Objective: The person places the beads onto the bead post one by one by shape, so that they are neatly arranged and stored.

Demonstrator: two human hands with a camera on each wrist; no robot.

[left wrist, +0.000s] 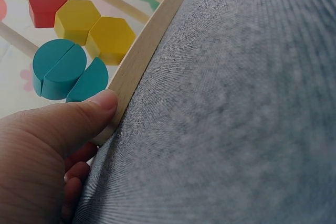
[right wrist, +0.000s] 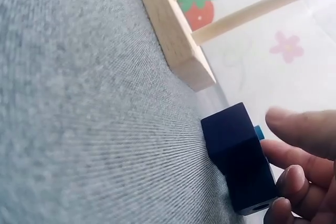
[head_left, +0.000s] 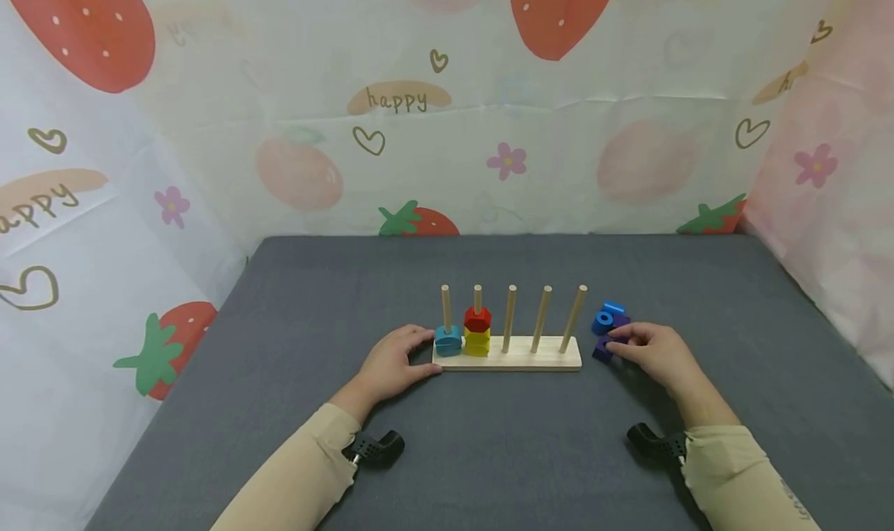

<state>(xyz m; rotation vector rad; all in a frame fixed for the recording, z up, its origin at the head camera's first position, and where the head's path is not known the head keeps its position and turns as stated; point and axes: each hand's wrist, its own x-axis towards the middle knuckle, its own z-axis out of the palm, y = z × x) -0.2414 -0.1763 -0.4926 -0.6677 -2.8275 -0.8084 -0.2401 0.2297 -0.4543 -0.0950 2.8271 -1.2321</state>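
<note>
My left hand (head_left: pixel 393 364) grips the left end of a wooden peg board (head_left: pixel 510 364), thumb along its front edge. Teal blocks (left wrist: pixel 60 69) with rounded sides sit on the leftmost peg. On the second peg, a red hexagonal block (head_left: pixel 478 319) tops yellow hexagonal blocks (head_left: pixel 477 342); the other three pegs are bare. Right of the board, my right hand (head_left: pixel 656 352) has its fingertips at a dark purple angular block (right wrist: pixel 239 156). In the right wrist view the thumb stands apart from that block. A blue block with a hole (head_left: pixel 602 323) lies just behind.
Another blue block (head_left: pixel 614 308) and a second purple block (head_left: pixel 621 321) lie in the same cluster, close to the right hand. Grey cloth (head_left: pixel 510 453) covers the table. Printed fabric (head_left: pixel 559 166) hangs behind and at both sides.
</note>
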